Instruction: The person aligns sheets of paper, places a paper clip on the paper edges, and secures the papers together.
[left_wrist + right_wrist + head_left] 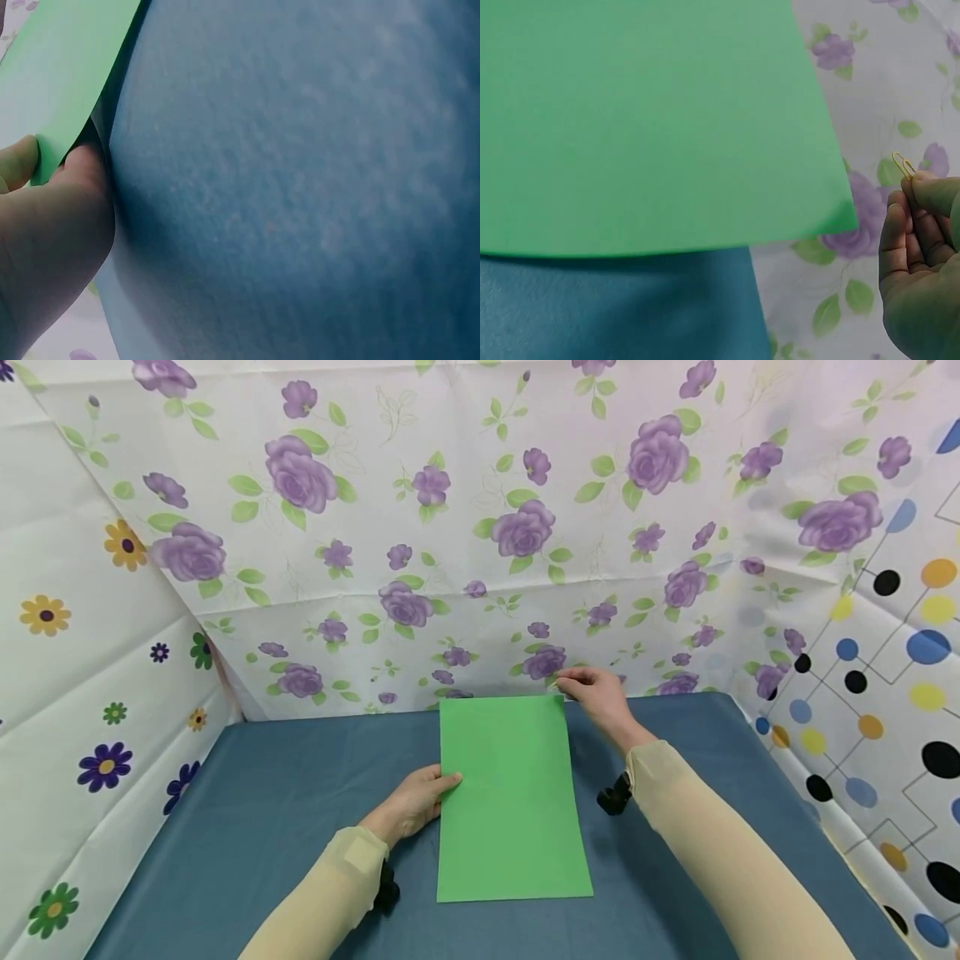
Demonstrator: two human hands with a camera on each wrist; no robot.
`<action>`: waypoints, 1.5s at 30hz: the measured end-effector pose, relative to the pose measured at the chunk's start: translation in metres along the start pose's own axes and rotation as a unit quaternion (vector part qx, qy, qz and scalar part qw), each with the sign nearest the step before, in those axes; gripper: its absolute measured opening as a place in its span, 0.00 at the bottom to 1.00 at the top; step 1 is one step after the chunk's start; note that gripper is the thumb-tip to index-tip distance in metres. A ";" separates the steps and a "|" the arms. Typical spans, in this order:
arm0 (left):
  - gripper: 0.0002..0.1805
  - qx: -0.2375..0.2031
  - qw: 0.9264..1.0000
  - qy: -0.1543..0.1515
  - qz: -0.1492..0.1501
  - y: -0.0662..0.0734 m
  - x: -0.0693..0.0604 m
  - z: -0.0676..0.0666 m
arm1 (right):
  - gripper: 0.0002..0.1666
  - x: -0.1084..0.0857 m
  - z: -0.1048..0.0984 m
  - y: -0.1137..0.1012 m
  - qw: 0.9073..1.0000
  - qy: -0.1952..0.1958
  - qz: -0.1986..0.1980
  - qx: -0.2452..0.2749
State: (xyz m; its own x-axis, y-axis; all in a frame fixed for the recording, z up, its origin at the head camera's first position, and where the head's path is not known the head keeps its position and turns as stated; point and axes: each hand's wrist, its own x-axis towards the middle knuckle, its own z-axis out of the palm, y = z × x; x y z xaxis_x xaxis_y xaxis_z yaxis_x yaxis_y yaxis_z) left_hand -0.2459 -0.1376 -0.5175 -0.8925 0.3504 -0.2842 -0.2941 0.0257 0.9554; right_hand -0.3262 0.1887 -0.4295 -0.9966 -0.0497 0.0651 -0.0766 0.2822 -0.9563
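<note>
A green sheet of paper (510, 802) stretches lengthwise over the table, its far edge near the flowered backdrop. My left hand (416, 802) grips its left edge, thumb on top and fingers underneath, as the left wrist view also shows with the sheet (67, 67) between thumb and fingers. Past the far right corner, my right hand (596, 697) pinches a small yellow paper clip (904, 165) between thumb and fingertips. In the right wrist view the clip stands apart from the corner of the sheet (705, 150).
Under the sheet spreads a blue tabletop (300, 793). A backdrop with purple roses (450, 552) rises behind it. Side cloths hang left with daisies (45, 693) and right with coloured dots (885, 693). Each wrist carries a black camera mount (615, 795).
</note>
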 end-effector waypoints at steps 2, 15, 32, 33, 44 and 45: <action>0.21 -0.004 1.000 -0.001 -0.001 0.001 -0.001 0.001 | 0.20 0.002 0.004 -0.004 1.000 -0.006 -0.009 0.000; 0.21 -0.013 1.000 -0.003 0.008 0.010 -0.005 0.005 | 0.14 0.016 0.037 -0.028 0.998 -0.022 -0.046 -0.048; 0.20 -0.004 1.000 0.006 0.029 0.024 -0.013 0.015 | 0.08 0.021 0.058 -0.068 0.984 -0.072 -0.112 -0.115; 0.19 -0.002 1.000 0.007 0.030 0.024 -0.014 0.016 | 0.09 0.022 0.060 -0.070 0.984 -0.075 -0.112 -0.116; 0.20 0.003 1.000 0.006 0.030 0.024 -0.014 0.015 | 0.11 0.029 0.077 -0.081 0.981 -0.095 -0.104 -0.137; 0.20 0.003 1.000 0.005 0.030 0.024 -0.014 0.015 | 0.11 0.030 0.079 -0.081 0.980 -0.098 -0.106 -0.139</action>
State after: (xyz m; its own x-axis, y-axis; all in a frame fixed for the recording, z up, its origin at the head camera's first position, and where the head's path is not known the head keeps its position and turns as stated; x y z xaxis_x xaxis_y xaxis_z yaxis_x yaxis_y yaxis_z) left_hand -0.2354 -0.1276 -0.4892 -0.9122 0.3417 -0.2262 -0.2371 0.0101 0.9714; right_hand -0.3472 0.0888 -0.3725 -0.9349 -0.3106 0.1719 -0.3133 0.4939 -0.8111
